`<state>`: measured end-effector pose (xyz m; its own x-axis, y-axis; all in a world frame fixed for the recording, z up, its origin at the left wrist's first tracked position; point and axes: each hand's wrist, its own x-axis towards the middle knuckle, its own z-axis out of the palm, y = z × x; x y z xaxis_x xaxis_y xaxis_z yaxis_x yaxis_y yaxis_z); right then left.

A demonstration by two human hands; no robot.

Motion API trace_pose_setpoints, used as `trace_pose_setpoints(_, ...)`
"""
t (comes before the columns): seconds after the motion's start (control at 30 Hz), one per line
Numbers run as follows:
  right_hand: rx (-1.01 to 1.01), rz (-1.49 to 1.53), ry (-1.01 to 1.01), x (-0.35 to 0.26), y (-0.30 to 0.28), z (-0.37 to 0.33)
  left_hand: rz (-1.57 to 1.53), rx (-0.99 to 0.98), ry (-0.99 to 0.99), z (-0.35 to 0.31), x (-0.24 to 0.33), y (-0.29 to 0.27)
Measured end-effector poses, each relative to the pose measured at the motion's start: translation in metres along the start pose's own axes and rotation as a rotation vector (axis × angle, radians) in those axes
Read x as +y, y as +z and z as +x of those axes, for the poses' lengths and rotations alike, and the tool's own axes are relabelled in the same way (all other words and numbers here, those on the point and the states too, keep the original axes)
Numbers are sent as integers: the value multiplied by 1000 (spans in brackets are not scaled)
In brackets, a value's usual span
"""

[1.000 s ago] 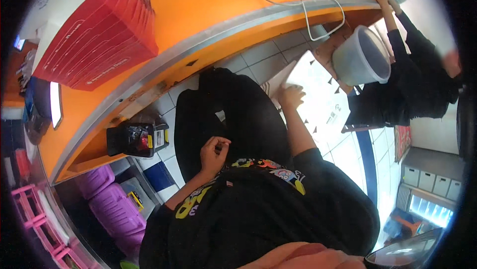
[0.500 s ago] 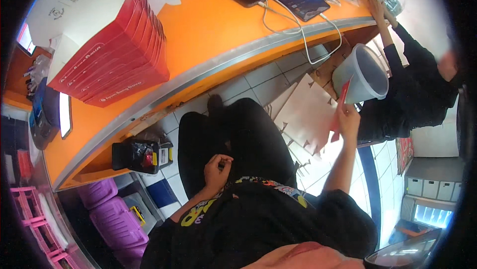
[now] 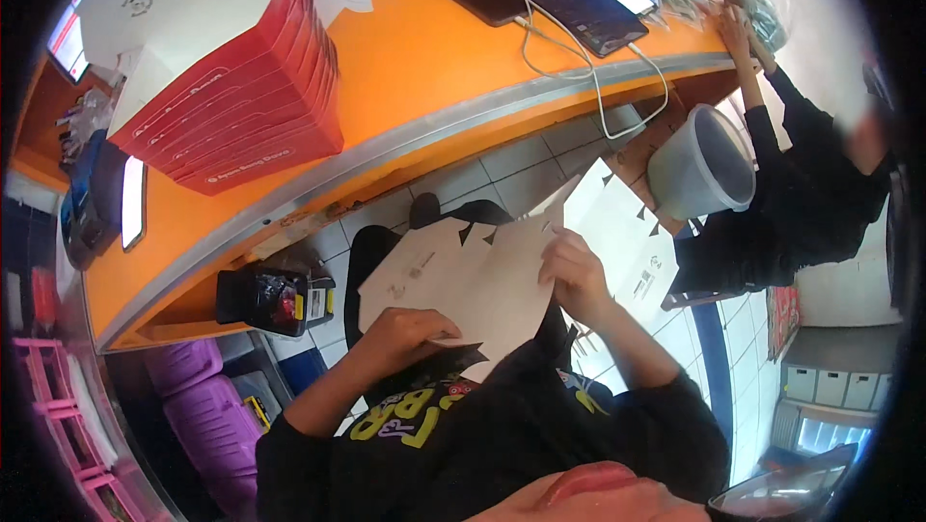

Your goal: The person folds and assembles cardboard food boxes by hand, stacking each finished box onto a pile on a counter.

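A flat carton blank, pale with dark slots along its edges, lies across my lap. My left hand is closed on its near left edge, thumb on top. My right hand pinches the right side of the blank with curled fingers. Beside it, further right, are more flat carton blanks; where the held one ends and these begin is partly hidden by my hand. On the counter to the left stands a nested stack of folded red cartons, white inside.
The orange counter curves ahead of me, with a tablet, phones and white cables on it. A translucent bucket stands at right, near a person in black handling a plastic bag. Purple bins sit lower left.
My right hand has brought a carton blank from the right leftward over my lap, turning its pale side up. My left hand, holding no carton before, now grips its near edge.
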<state>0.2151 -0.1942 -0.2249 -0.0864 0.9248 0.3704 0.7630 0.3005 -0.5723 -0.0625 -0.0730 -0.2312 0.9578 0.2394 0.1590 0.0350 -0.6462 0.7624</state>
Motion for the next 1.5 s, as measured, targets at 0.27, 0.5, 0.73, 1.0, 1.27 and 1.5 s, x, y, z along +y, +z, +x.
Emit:
trace_pose_setpoints(0.27,118,256,-216,-56,37,44,-911,-217,-580,2,-28,27)
trace_pose_setpoints(0.5,-540,116,10,-54,18,49,-1403,-168,-620,1,-33,76)
trace_pose_setpoints(0.73,-228,3,240,-37,4,39,-1586,-20,-851,23,-28,55)
trace_pose_setpoints(1.0,-381,187,198,-41,-19,40,-914,91,-753,35,4,26)
trace_pose_setpoints(1.27,-473,209,156,-42,-33,52,-506,71,-461,56,27,-14)
trace_pose_setpoints(1.5,-132,90,-187,-36,-30,61,-317,-142,-195,63,28,-36)
